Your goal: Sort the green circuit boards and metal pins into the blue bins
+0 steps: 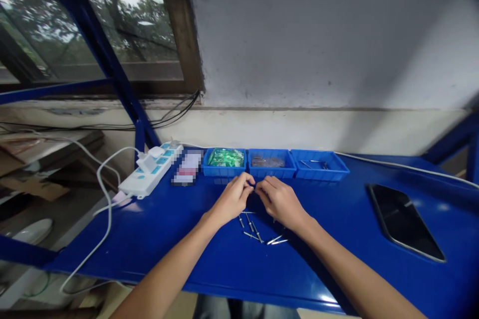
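My left hand (235, 194) and my right hand (279, 198) meet above the middle of the blue table, fingertips pinched close together. Between them shows a sliver of something thin and small, mostly covered by the fingers, so its kind cannot be told. Below the hands, several silver blind rivets (256, 232) lie loose on the tabletop, some pointing different ways. Two more rivets (277, 240) rest side by side under my right wrist. Just beyond the fingers stands the middle blue bin (275, 172), with small brownish-grey pieces in clear plastic inside.
At left, a blue bin (224, 171) holds green packets; at right, another bin (322, 174) holds a few thin metal pieces. A white power strip (149, 172) with cables and a blurred-out phone-like item (187, 167) lie left. A dark tablet (404, 222) lies right.
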The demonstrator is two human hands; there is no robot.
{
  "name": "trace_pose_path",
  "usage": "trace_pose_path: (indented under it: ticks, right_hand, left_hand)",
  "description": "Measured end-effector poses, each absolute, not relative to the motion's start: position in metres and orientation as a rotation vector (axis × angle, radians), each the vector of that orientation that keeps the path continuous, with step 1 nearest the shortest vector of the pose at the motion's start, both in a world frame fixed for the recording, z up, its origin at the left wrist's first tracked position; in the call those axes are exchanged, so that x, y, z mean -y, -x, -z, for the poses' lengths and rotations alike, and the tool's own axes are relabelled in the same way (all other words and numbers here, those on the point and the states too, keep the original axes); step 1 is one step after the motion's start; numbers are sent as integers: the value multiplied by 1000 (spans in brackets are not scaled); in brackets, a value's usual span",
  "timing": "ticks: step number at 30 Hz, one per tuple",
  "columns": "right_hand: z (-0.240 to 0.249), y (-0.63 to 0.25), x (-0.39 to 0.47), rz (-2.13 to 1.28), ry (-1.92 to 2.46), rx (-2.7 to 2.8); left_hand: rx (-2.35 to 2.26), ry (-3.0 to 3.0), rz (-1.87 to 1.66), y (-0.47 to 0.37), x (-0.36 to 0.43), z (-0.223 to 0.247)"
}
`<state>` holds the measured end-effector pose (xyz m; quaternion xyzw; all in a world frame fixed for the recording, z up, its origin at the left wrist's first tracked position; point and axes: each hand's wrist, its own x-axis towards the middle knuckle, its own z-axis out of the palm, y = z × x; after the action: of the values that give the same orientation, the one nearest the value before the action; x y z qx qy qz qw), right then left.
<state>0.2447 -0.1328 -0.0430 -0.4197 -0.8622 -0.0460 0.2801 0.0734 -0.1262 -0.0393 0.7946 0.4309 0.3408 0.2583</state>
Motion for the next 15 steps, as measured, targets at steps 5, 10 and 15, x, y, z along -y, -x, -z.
trace_pose_path:
  ticks: [5, 10, 15]
  right_hand:
    - [41, -240, 133, 187, 1134, 2340]
    - [41, -241, 135, 23, 1117, 2311]
    - [34, -260, 127, -40, 1046, 2233]
  left_hand:
    - [-1163, -2194, -862, -70, 128, 37]
    - [-1126, -2072, -811, -66, 127, 32]
    - [-1187, -2036, -816, -67, 128, 33]
